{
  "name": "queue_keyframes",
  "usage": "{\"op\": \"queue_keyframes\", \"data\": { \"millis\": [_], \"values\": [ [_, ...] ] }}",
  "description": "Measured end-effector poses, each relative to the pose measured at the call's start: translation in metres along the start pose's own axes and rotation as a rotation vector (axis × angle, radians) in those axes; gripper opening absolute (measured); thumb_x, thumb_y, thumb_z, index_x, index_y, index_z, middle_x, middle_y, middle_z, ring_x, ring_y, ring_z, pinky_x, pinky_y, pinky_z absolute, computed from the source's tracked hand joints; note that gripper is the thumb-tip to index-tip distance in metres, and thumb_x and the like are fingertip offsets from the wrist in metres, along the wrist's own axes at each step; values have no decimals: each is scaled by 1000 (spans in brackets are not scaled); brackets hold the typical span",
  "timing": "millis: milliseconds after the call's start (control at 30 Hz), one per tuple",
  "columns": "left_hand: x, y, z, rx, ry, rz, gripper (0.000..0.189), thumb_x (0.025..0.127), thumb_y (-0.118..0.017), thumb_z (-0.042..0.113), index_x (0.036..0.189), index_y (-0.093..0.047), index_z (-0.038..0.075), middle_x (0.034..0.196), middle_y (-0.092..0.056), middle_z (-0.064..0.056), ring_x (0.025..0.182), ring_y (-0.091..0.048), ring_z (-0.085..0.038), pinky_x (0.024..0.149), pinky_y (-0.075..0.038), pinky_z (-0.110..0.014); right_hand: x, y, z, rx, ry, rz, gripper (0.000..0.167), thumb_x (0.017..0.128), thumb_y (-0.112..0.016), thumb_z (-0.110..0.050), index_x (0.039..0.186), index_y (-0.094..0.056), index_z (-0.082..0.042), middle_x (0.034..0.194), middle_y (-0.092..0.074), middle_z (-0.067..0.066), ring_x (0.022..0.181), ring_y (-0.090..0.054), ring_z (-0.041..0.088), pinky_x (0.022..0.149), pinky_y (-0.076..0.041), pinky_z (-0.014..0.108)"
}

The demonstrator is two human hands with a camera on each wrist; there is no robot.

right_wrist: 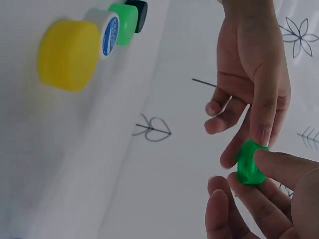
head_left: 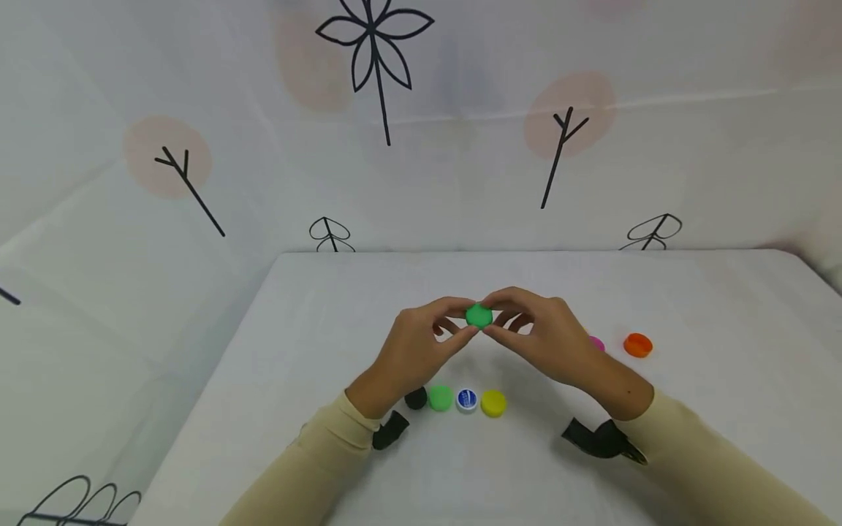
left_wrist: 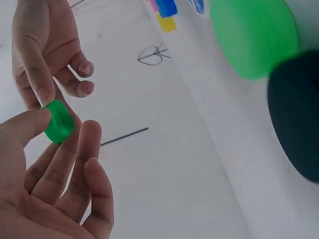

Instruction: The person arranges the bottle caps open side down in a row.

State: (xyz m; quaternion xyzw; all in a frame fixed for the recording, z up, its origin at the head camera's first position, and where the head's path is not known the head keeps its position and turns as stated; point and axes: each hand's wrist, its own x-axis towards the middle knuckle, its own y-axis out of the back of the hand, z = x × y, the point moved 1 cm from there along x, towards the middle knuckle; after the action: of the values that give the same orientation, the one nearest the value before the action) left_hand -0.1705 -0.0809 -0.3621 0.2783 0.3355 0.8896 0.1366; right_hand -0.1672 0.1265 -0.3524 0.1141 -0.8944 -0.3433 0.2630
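A green bottle cap point(head_left: 479, 316) is held up above the white table between both hands. My left hand point(head_left: 414, 342) pinches its left side with thumb and index finger. On the opposite side, the thumb and index finger of my right hand point(head_left: 547, 337) pinch it too. The cap's hollow side shows in the left wrist view, where the cap point(left_wrist: 59, 122) looks slightly see-through. Below the hands lies a row of caps: black point(head_left: 416, 399), light green point(head_left: 441, 398), white with a blue top point(head_left: 466, 400) and yellow point(head_left: 493, 403).
An orange cap point(head_left: 638, 345) lies right of my right forearm. Beside it a pink cap point(head_left: 597, 342) is partly hidden by that arm. Dark straps hang at both sleeves. Behind the table point(head_left: 368, 277) is a pale cloth backdrop point(head_left: 460, 168) with plant drawings.
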Motion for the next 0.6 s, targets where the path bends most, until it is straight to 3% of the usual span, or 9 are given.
{"op": "queue_keyframes", "data": {
  "millis": [233, 433, 600],
  "values": [
    [-7, -7, 22, 9, -29, -76, 34, 91, -75, 23, 124, -66, 15, 111, -76, 4, 86, -73, -5, 77, -54, -21, -27, 12, -1, -7, -22, -35, 34, 85, -80, -13, 116, -66, -14, 100, -75, -6, 83, -69, 7, 74, -58, 24],
    [-10, -19, 34, 21, 22, -163, 34, 91, -75, 28, 121, -67, 16, 107, -77, 5, 87, -73, -6, 64, -49, -14, -48, 20, -1, 0, -61, -59, 29, 86, -79, -17, 112, -68, -20, 95, -74, -10, 77, -67, 2, 66, -56, 23],
    [-8, -34, 38, 40, 87, -224, 31, 92, -74, 32, 119, -66, 19, 108, -76, 7, 88, -72, -3, 68, -49, -12, -60, 22, 8, -8, -83, -75, 28, 85, -80, -15, 111, -69, -18, 90, -73, -13, 77, -67, 2, 67, -56, 23]
  ]
}}
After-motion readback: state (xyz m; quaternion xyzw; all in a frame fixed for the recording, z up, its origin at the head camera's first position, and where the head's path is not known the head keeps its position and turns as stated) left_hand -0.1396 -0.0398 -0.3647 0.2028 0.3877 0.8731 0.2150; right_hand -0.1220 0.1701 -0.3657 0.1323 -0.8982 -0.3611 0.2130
